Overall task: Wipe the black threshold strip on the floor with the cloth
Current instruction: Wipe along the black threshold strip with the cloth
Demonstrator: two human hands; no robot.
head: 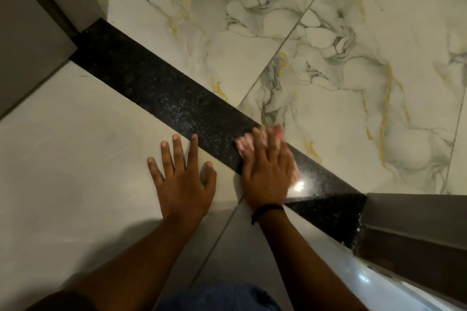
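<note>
A black speckled threshold strip [161, 91] runs diagonally across the floor from the upper left to the lower right. My right hand [267, 174] lies flat on it, pressing down a pink cloth [246, 145] whose edges show past the fingers and look blurred. My left hand [182, 177] rests flat on the plain pale tile beside the strip, fingers spread, holding nothing. A dark band circles my right wrist.
Marble-patterned tiles [341, 58] with grey and gold veins lie beyond the strip. Plain pale tiles [75, 159] lie on my side. Grey door-frame posts stand at the strip's upper left end [38, 33] and lower right end [417, 217].
</note>
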